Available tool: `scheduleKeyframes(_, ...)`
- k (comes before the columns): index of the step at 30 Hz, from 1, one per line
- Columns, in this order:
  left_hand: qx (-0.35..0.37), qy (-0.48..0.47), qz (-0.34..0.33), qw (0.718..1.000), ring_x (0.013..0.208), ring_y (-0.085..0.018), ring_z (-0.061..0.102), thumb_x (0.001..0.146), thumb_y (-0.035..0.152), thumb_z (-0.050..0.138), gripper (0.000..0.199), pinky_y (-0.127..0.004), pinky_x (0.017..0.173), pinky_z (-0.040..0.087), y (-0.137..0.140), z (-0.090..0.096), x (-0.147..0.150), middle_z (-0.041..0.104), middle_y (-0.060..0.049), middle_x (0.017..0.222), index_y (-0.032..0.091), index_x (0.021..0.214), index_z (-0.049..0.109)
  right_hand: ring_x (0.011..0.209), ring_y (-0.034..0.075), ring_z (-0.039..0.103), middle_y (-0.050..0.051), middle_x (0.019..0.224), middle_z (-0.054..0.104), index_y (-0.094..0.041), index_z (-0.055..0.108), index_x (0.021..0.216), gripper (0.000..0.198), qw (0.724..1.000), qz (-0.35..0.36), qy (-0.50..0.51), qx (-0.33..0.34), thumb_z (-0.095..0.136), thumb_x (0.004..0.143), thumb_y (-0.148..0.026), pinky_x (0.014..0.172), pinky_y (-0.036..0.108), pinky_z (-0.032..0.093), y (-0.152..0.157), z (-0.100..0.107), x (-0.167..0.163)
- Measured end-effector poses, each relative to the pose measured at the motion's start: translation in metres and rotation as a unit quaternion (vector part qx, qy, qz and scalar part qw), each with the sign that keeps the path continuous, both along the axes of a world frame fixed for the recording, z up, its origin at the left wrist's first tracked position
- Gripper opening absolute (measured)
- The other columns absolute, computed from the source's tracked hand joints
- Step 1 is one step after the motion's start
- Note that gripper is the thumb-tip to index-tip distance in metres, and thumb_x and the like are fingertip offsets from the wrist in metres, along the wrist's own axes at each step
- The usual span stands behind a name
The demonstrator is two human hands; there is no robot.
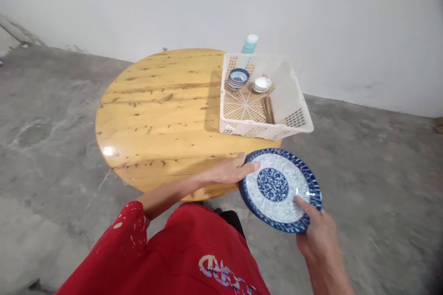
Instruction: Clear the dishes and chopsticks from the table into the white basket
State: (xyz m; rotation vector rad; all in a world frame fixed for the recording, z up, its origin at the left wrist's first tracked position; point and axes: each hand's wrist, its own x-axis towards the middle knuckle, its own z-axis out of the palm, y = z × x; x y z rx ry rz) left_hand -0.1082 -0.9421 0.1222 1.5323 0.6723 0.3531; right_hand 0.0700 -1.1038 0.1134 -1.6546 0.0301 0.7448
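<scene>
A stack of blue-and-white patterned plates is held between my two hands, tilted, just off the front right edge of the table. My left hand grips the left rim, its thumb on the top plate. On the lower right rim, my right hand has its thumb on the upper face and its other fingers underneath, hidden. Just beyond the plates stands a white plastic basket. Inside it are a stack of blue-patterned bowls, a stack of small white dishes and a bundle of chopsticks.
The basket rests on the right side of a round wooden table. Behind the basket stands a light blue bottle with a white cap. A white wall rises behind the table, and grey concrete floor surrounds it.
</scene>
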Motion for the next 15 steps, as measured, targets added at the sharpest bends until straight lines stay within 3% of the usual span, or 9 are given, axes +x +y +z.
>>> scheduleKeyframes(4,0.021,-0.040,-0.018,0.999,0.125,-0.029,0.060,0.100,0.062,0.047,0.054,-0.046,0.111,0.049,0.041,0.043,0.026,0.067,-0.011,0.130,0.019,0.131,0.059,0.073,0.023,0.072,0.005,0.081,0.075,-0.014,0.073,0.079,0.034,0.999,0.027,-0.011,0.025,0.081,0.046,-0.019,0.073,0.036,0.065,0.059,0.052,0.036)
scheduleKeyframes(8,-0.016,-0.058,0.015,0.998,0.105,-0.027,0.069,0.101,0.062,0.043,0.052,-0.043,0.091,0.060,0.083,0.071,0.054,0.071,-0.011,0.111,0.018,0.124,0.060,0.061,0.015,0.066,0.004,0.079,0.073,-0.011,0.071,0.073,0.019,0.994,0.078,-0.044,0.056,0.074,0.054,-0.009,0.061,0.025,0.061,0.127,0.084,0.073)
scheduleKeyframes(11,-0.026,-0.065,0.049,0.996,0.101,-0.024,0.071,0.104,0.057,0.040,0.049,-0.037,0.084,0.062,0.121,0.077,0.075,0.071,-0.010,0.105,0.017,0.123,0.061,0.063,0.012,0.065,0.003,0.077,0.070,-0.011,0.070,0.070,0.012,0.986,0.131,-0.053,0.086,0.068,0.064,-0.002,0.058,0.021,0.059,0.183,0.091,0.102)
scheduleKeyframes(15,-0.021,-0.062,0.112,0.992,0.098,-0.021,0.070,0.104,0.055,0.043,0.045,-0.033,0.082,0.061,0.172,0.065,0.100,0.070,-0.008,0.104,0.016,0.114,0.063,0.060,0.009,0.060,0.002,0.074,0.068,-0.011,0.066,0.070,0.017,0.979,0.176,-0.046,0.089,0.063,0.074,0.005,0.055,0.018,0.055,0.256,0.078,0.134)
